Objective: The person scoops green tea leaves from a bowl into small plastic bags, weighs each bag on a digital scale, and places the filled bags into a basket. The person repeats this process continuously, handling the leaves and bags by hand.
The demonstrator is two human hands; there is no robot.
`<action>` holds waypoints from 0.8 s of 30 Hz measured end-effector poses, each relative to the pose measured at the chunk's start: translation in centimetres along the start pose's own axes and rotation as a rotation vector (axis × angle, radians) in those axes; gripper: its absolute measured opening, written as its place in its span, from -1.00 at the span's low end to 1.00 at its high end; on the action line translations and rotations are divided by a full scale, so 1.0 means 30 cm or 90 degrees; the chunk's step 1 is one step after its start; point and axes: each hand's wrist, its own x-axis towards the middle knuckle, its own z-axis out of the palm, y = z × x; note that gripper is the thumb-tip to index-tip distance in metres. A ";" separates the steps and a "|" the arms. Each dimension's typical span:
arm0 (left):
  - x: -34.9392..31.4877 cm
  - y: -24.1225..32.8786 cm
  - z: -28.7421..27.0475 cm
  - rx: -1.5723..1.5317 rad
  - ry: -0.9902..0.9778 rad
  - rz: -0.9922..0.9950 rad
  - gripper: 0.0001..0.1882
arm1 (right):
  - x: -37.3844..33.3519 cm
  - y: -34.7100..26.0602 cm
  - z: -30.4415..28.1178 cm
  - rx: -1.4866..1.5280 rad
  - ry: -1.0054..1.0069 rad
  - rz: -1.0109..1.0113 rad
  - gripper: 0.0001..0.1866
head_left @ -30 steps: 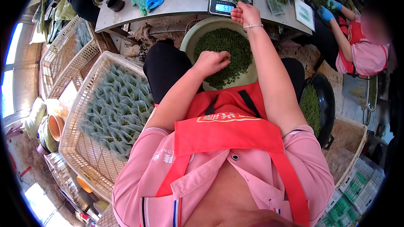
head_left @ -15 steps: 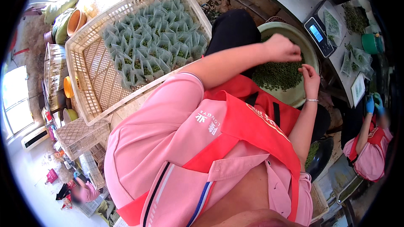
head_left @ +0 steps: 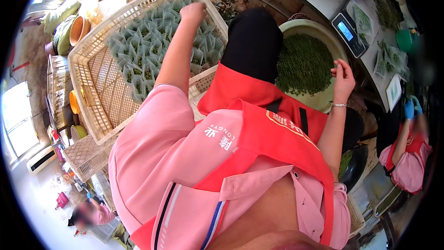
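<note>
My left hand (head_left: 193, 13) is over the far side of a cream plastic crate (head_left: 99, 81), its fingers hidden and slightly blurred. Below it, upright clear bags (head_left: 155, 41) with small green contents stand packed together. My right hand (head_left: 344, 78) hovers at the right rim of a pale green basin (head_left: 336, 30), thumb and fingertips drawn together. What they pinch, if anything, is too small to make out. Loose small green berries (head_left: 303, 62) fill the basin's bottom.
On the grey table at right, a digital scale (head_left: 348, 31) bears a filled bag (head_left: 363, 18). More bags (head_left: 391, 61) and a green container (head_left: 405, 40) are near it. A gloved co-worker (head_left: 407, 150) is at far right. Stacked crates (head_left: 88, 153) stand at left.
My left hand has swung from above the basin leftward to the bags in the crate. My right hand has shifted slightly right and up, beside the basin's rim. The scale's reading has changed.
</note>
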 end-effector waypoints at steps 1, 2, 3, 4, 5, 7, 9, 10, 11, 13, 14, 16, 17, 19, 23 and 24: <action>-0.020 -0.062 0.057 -0.005 -0.016 0.034 -0.71 | -0.008 -0.003 0.011 0.011 -0.009 0.010 -0.80; -0.029 -0.066 0.075 0.001 0.004 0.049 -0.73 | -0.015 -0.008 0.021 0.020 -0.012 0.019 -0.80; -0.040 -0.067 0.094 0.007 0.024 0.065 -0.75 | -0.022 -0.016 0.031 0.029 -0.011 0.017 -0.81; -0.043 -0.051 0.099 0.010 0.046 0.083 -0.77 | -0.025 -0.023 0.029 0.034 -0.012 0.016 -0.81; -0.033 -0.035 0.097 0.028 0.034 0.092 -0.81 | -0.030 -0.027 0.027 0.038 -0.012 0.017 -0.81; -0.027 -0.018 0.082 0.047 0.049 0.136 -0.80 | -0.040 -0.024 0.016 0.048 -0.006 0.009 -0.81; -0.024 0.003 0.047 -0.005 0.066 0.150 -0.83 | -0.043 -0.041 0.008 0.029 0.015 0.031 -0.83; -0.017 0.022 0.020 -0.067 0.074 0.141 -0.85 | -0.039 -0.048 0.005 0.011 0.030 0.049 -0.83; -0.008 0.050 -0.022 -0.151 0.085 0.101 -0.84 | -0.024 -0.025 -0.001 -0.017 0.066 -0.033 -0.83; -0.004 0.147 -0.110 -0.220 0.122 0.070 -0.78 | -0.003 -0.053 -0.013 -0.144 0.125 -0.194 -0.78; -0.001 0.188 -0.155 -0.196 0.162 0.071 -0.73 | 0.016 -0.087 -0.010 -0.166 0.159 -0.212 -0.77; 0.077 0.248 -0.147 -0.075 0.161 0.101 -0.58 | 0.062 -0.140 -0.009 -0.058 0.182 -0.189 -0.75; 0.071 0.330 -0.201 -0.130 0.164 0.114 -0.57 | 0.085 -0.145 -0.010 -0.078 0.202 -0.202 -0.75; 0.039 0.505 -0.310 -0.245 0.195 0.166 -0.57 | 0.146 -0.153 -0.010 -0.139 0.221 -0.209 -0.74; -0.030 0.800 -0.355 -0.457 0.296 0.319 -0.71 | 0.299 -0.117 0.000 -0.425 0.231 -0.296 -0.79; -0.053 0.855 -0.360 -0.479 0.287 0.328 -0.74 | 0.327 -0.129 0.005 -0.500 0.216 -0.313 -0.80</action>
